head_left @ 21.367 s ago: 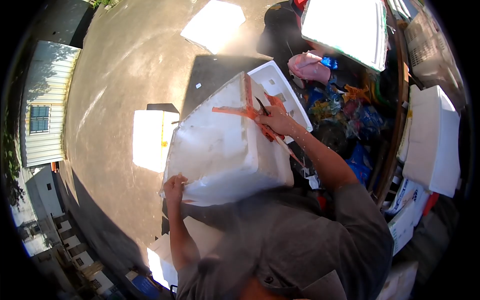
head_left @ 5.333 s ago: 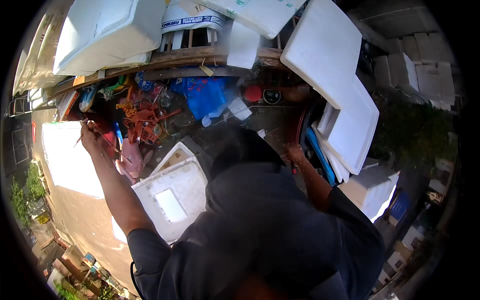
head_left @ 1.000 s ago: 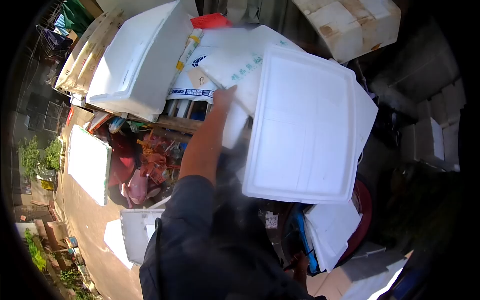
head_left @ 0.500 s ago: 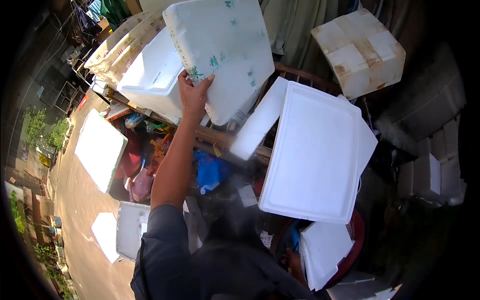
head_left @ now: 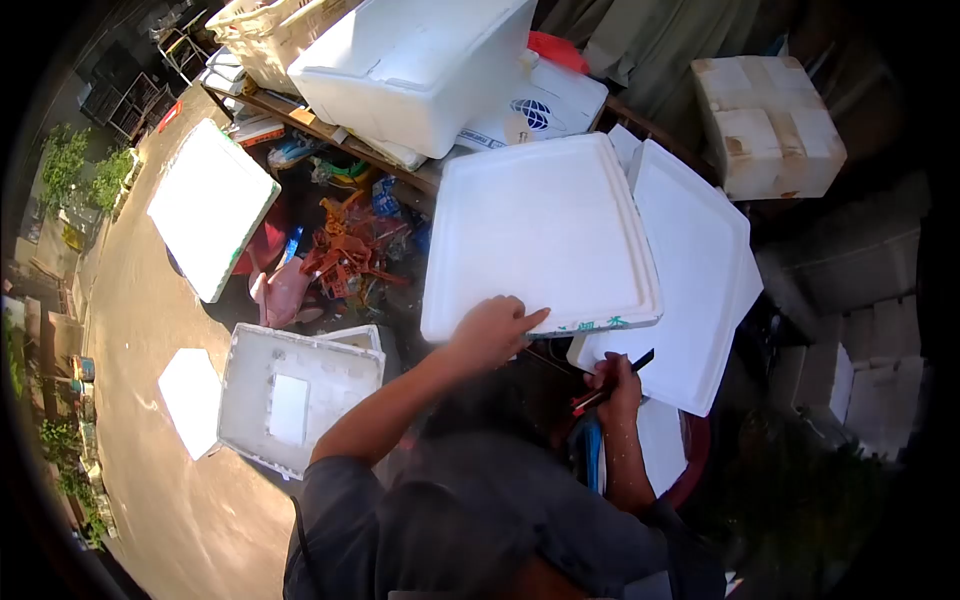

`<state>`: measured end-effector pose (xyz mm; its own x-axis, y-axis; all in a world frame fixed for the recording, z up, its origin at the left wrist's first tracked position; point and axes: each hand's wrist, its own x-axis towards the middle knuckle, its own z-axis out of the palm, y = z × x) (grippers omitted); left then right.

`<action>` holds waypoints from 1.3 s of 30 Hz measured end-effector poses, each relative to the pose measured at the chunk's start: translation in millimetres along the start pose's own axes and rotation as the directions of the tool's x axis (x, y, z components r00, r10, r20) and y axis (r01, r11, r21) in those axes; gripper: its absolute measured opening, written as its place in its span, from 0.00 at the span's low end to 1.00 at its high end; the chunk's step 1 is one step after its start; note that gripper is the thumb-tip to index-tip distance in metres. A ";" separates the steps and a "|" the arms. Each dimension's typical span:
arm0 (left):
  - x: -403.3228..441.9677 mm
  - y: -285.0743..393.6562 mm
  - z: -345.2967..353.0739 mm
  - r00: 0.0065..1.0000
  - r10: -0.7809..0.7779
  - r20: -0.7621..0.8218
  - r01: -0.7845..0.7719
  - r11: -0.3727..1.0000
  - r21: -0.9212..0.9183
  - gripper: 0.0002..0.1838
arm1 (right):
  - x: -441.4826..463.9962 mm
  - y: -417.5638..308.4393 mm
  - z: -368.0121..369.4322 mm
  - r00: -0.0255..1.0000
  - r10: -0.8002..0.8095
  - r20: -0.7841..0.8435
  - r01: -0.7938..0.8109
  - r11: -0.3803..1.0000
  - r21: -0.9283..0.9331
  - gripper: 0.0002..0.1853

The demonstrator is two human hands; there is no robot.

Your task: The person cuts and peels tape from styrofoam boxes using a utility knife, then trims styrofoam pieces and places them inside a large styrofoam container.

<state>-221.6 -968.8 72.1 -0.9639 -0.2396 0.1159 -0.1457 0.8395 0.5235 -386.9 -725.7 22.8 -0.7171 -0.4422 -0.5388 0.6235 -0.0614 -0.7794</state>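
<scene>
My left hand (head_left: 490, 335) grips the near edge of a white foam lid (head_left: 540, 230), thumb and fingers closed about the rim. Its raised-rim side faces up, and green writing shows along the near edge. Just right of it and lower, my right hand (head_left: 618, 388) is closed round a slim red-and-black utility knife (head_left: 590, 402) with a dark tip pointing up and right. The tip is close to a second white foam lid (head_left: 695, 270), which lies partly beneath the first. Whether the tip touches that lid I cannot tell.
A large white foam box (head_left: 410, 80) stands on a wooden rack (head_left: 330, 130) at the back. A taped box (head_left: 770, 125) sits at the right. On the left are a grey-white foam tub (head_left: 250, 400) and a leaning foam lid (head_left: 215, 210). Orange scraps (head_left: 350, 250) lie between.
My left hand has brought the foam lid down and toward me from the foam box; its rimmed side now shows instead of its written face. My right hand has risen into view with the knife.
</scene>
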 end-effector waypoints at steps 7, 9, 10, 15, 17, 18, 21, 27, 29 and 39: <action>-38.8 -36.4 38.7 0.983 -0.014 0.182 0.004 0.998 0.057 0.27 | 5.5 -12.9 23.1 0.990 -0.124 -0.070 0.093 0.938 -0.334 0.18; -45.3 -48.4 25.9 0.985 0.030 0.170 -0.020 0.998 -0.055 0.26 | 7.0 0.7 36.3 0.988 -0.131 -0.080 0.098 0.938 -0.334 0.17; -45.6 -56.1 16.7 0.985 0.055 0.162 -0.038 0.994 -0.104 0.26 | 10.8 8.5 41.3 0.990 -0.134 -0.052 0.111 0.942 -0.318 0.20; -58.8 -87.5 -27.6 0.938 -0.136 -0.319 0.112 0.989 -0.092 0.20 | -3.2 42.7 34.3 0.998 -0.051 -0.047 0.037 0.965 -0.258 0.20; -74.1 -112.4 -42.3 0.742 -0.248 -0.623 0.302 0.953 -0.020 0.16 | -22.4 54.2 30.5 0.999 -0.026 -0.023 0.017 0.936 -0.353 0.20; -86.0 -135.1 -38.1 0.657 -0.354 -0.666 0.454 0.891 -0.026 0.15 | -36.6 53.2 41.6 1.000 0.013 -0.027 -0.022 0.940 -0.340 0.19; -113.6 -171.1 -20.3 0.508 -0.510 -0.694 0.581 0.798 -0.160 0.12 | -29.5 94.9 34.5 0.996 0.093 -0.001 -0.091 0.971 -0.220 0.17; -76.7 -122.6 4.4 0.683 -0.425 -0.594 0.377 0.902 -0.211 0.09 | -30.2 43.0 20.7 0.972 -0.058 -0.228 0.027 0.990 -0.137 0.17; -55.4 -106.4 10.9 0.739 -0.398 -0.544 0.340 0.917 -0.210 0.10 | -11.7 37.1 -16.2 0.985 -0.145 -0.092 0.133 0.983 -0.129 0.17; 135.2 -89.8 69.7 0.930 -0.257 -0.263 0.302 0.942 0.148 0.26 | 82.4 64.6 -5.5 0.992 -0.001 -0.129 -0.004 0.999 -0.036 0.16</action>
<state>-354.4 -1042.5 -18.1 -0.8004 -0.5667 0.1953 -0.4614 0.7904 0.4029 -407.4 -761.2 -73.7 -0.7518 -0.3229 -0.5749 0.6147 -0.0277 -0.7883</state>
